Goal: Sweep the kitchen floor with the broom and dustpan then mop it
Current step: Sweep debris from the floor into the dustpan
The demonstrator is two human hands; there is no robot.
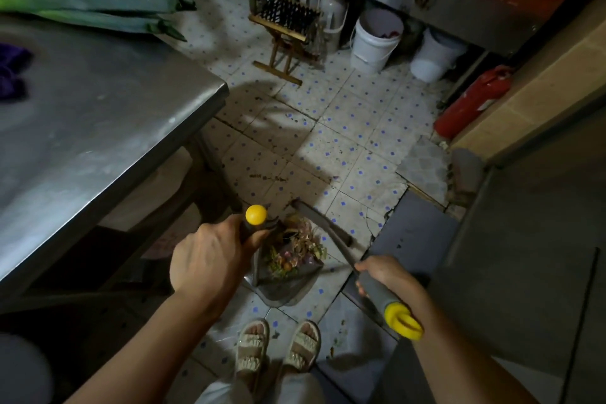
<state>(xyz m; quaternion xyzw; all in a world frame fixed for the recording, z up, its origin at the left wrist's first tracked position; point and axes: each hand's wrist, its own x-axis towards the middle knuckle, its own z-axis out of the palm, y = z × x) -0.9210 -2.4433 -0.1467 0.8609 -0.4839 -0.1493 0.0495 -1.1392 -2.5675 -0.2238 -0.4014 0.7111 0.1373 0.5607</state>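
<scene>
1. While the left hand (210, 256) grips the dustpan handle (255, 216), fingers curled round it, the dustpan (285, 275) lies directly below, holding swept scraps (295, 252).
2. The right hand (387, 275) clamps the broom handle (390, 302); its long axis runs up-left, the head (324, 226) just beyond the dustpan.
3. Beyond the dustpan stand a wooden stool (285, 33) and white buckets (375, 39); the steel table (98, 115) crowds the dustpan's left.

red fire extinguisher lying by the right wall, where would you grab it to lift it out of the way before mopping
Probably around the middle of the red fire extinguisher cylinder, reaching in from the open tiled floor on its left. It lies tilted against the tan wall, so that side is blocked, and its valve end is too dim to judge.
</scene>
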